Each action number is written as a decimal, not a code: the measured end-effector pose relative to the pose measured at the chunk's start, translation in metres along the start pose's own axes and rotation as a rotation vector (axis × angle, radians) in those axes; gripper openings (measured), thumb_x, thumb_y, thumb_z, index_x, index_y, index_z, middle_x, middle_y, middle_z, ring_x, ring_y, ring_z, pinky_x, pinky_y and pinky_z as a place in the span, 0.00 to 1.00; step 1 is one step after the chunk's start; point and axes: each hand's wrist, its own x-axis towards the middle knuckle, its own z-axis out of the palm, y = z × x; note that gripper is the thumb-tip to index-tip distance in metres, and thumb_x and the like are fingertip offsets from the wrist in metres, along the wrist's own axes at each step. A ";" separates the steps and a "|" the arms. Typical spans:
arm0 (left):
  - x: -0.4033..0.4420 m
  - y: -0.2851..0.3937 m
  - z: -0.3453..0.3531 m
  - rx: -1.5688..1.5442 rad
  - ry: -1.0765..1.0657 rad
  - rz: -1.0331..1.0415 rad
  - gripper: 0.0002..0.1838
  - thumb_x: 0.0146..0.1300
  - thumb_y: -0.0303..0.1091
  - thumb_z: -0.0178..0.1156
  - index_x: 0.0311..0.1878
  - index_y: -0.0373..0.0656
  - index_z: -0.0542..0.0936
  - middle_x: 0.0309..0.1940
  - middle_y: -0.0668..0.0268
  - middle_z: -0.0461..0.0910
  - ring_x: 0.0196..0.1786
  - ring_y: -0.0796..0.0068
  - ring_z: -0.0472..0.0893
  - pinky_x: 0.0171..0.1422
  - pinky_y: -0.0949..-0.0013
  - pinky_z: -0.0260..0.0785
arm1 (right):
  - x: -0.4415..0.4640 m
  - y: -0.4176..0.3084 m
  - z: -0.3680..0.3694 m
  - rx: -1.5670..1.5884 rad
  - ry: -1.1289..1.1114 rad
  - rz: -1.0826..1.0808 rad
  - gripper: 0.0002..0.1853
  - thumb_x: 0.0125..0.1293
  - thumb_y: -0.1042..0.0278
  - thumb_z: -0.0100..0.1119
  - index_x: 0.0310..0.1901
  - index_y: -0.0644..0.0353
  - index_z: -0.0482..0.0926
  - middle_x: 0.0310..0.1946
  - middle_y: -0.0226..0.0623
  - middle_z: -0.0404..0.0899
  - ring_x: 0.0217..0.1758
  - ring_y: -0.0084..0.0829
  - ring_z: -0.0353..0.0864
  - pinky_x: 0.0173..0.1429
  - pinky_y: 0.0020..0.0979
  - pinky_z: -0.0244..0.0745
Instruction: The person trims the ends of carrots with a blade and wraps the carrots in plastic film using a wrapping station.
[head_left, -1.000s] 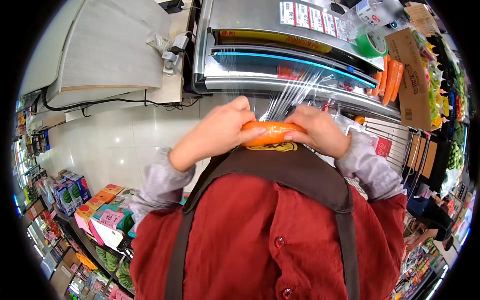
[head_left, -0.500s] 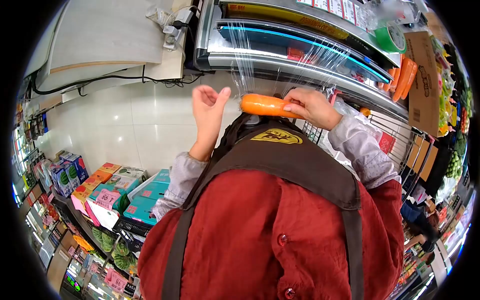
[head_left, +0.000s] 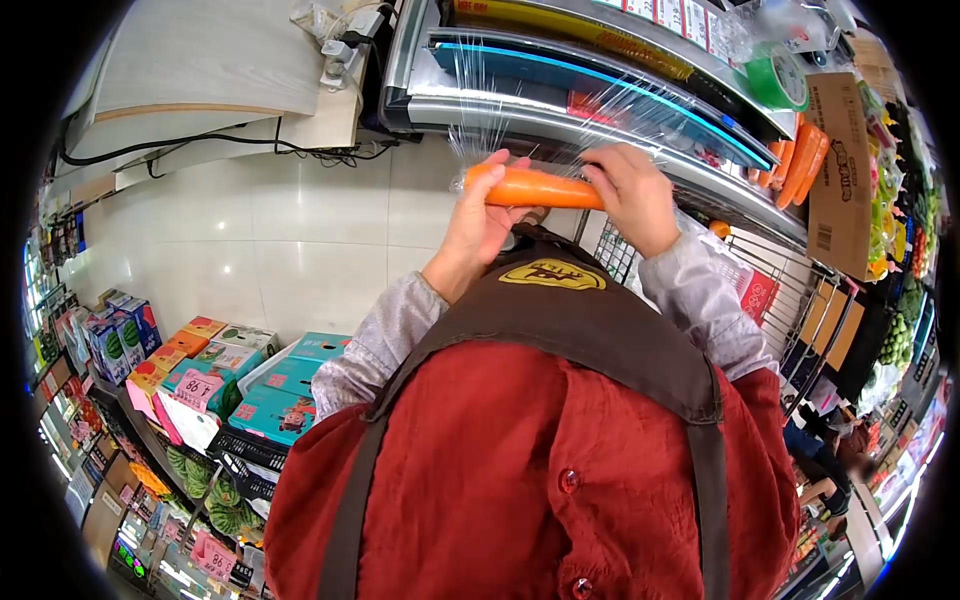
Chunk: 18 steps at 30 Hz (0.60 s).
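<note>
Carrot point(head_left: 545, 189) and clear film point(head_left: 482, 122) are meeting in front of the person's body, where the carrot is lying nearly level in the air between the two hands. Left hand point(head_left: 478, 220) is clamping the carrot near its left end, the thumb pressing from above and fingers showing on the far side and beneath. Right hand point(head_left: 643, 200) is curling around the other end, its thumb and fingertips hovering close to the carrot or touching it — whether they are gripping it, or only film, I cannot tell.

Thin film is stretching in creased strands from a steel counter point(head_left: 399, 110) down to the carrot's left end, and more strands are fanning toward the right hand. On the counter's right side, a roll of green tape point(head_left: 767, 82) is resting near a cardboard box point(head_left: 838, 175), and several other carrots point(head_left: 803, 167) are lying just beside that box.

The person is wearing a brown apron point(head_left: 600, 320) over a red shirt point(head_left: 450, 450), with pale grey sleeves point(head_left: 375, 345) covering the forearms. A wire cart point(head_left: 785, 290) is standing to the right; on the left, teal boxes point(head_left: 278, 402) are sitting near a pink price card point(head_left: 198, 388) above the tiled floor point(head_left: 310, 220).
</note>
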 end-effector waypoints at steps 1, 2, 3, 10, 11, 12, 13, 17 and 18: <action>-0.001 0.002 0.003 0.052 0.050 0.004 0.26 0.65 0.40 0.59 0.62 0.42 0.65 0.61 0.51 0.70 0.62 0.55 0.73 0.65 0.51 0.69 | -0.002 -0.007 -0.008 -0.041 0.154 -0.090 0.11 0.60 0.62 0.63 0.43 0.55 0.81 0.36 0.37 0.80 0.40 0.42 0.80 0.42 0.38 0.76; -0.002 0.004 0.006 0.105 0.100 0.010 0.25 0.65 0.43 0.59 0.61 0.43 0.67 0.61 0.52 0.70 0.62 0.55 0.73 0.66 0.51 0.68 | -0.005 -0.012 -0.013 -0.081 0.308 -0.182 0.12 0.57 0.65 0.66 0.43 0.54 0.81 0.37 0.36 0.79 0.41 0.41 0.79 0.43 0.38 0.75; -0.002 0.005 0.009 0.106 0.101 0.012 0.25 0.65 0.43 0.59 0.61 0.43 0.67 0.61 0.52 0.70 0.62 0.55 0.73 0.66 0.51 0.68 | -0.011 -0.014 -0.012 -0.080 0.271 -0.253 0.19 0.51 0.67 0.70 0.46 0.54 0.79 0.41 0.34 0.77 0.45 0.39 0.76 0.46 0.38 0.73; 0.000 0.014 0.030 0.116 0.262 -0.085 0.24 0.65 0.47 0.61 0.58 0.45 0.68 0.55 0.55 0.73 0.58 0.58 0.76 0.63 0.50 0.71 | -0.005 -0.002 0.016 -0.130 0.088 -0.298 0.27 0.49 0.64 0.70 0.53 0.56 0.75 0.46 0.36 0.76 0.48 0.40 0.74 0.52 0.38 0.69; 0.001 0.017 0.031 0.103 0.292 -0.100 0.26 0.64 0.48 0.62 0.59 0.46 0.68 0.55 0.56 0.73 0.59 0.59 0.75 0.63 0.50 0.70 | -0.001 -0.001 0.014 -0.092 0.074 -0.294 0.26 0.51 0.62 0.69 0.54 0.57 0.75 0.44 0.37 0.76 0.47 0.41 0.75 0.51 0.39 0.70; 0.001 0.018 0.030 0.104 0.289 -0.094 0.26 0.64 0.48 0.62 0.59 0.46 0.68 0.55 0.56 0.73 0.59 0.59 0.75 0.63 0.50 0.70 | 0.002 0.002 0.012 -0.093 0.077 -0.300 0.26 0.51 0.62 0.69 0.54 0.57 0.75 0.44 0.37 0.76 0.47 0.41 0.75 0.51 0.39 0.70; 0.001 0.017 0.025 0.088 0.235 -0.097 0.27 0.64 0.47 0.62 0.60 0.46 0.66 0.56 0.57 0.72 0.60 0.59 0.74 0.64 0.49 0.69 | 0.006 0.007 0.010 -0.021 0.022 -0.285 0.26 0.52 0.61 0.69 0.54 0.57 0.76 0.43 0.38 0.77 0.47 0.42 0.75 0.51 0.40 0.71; 0.015 0.000 0.007 0.227 -0.007 0.069 0.28 0.65 0.41 0.62 0.64 0.47 0.63 0.59 0.58 0.70 0.62 0.61 0.72 0.66 0.49 0.67 | 0.023 0.031 0.004 0.147 -0.119 -0.271 0.23 0.58 0.58 0.65 0.53 0.58 0.76 0.42 0.41 0.78 0.46 0.45 0.77 0.50 0.40 0.73; 0.019 -0.003 0.011 0.223 -0.010 0.076 0.28 0.65 0.41 0.62 0.64 0.47 0.63 0.59 0.58 0.70 0.62 0.61 0.72 0.66 0.49 0.67 | 0.027 0.032 0.002 0.191 -0.176 -0.260 0.22 0.60 0.57 0.63 0.53 0.58 0.76 0.42 0.41 0.78 0.46 0.45 0.77 0.50 0.39 0.73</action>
